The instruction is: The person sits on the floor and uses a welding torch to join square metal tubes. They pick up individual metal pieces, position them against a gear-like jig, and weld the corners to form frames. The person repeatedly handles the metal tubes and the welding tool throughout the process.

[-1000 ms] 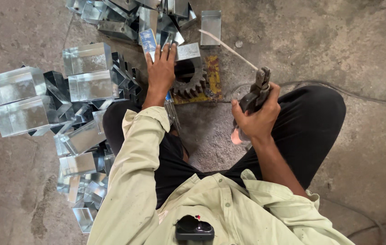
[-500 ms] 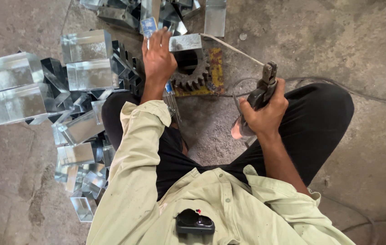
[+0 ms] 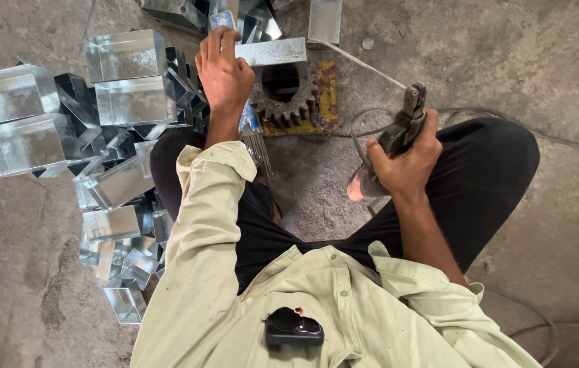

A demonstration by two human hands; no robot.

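Gear (image 3: 288, 102) is sitting on the floor; left hand (image 3: 223, 71) is pressing a metal strip (image 3: 272, 51) just above it, fingers curled. Right hand (image 3: 405, 160), right of it, is clenching an electrode holder (image 3: 404, 123).

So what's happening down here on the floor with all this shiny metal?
A person sits on the concrete floor. Their left hand rests on a folded sheet-metal piece lying across a big gear wheel. Their right hand grips a welding electrode holder with a thin rod reaching toward that piece. Many shiny metal boxes are heaped to their left.
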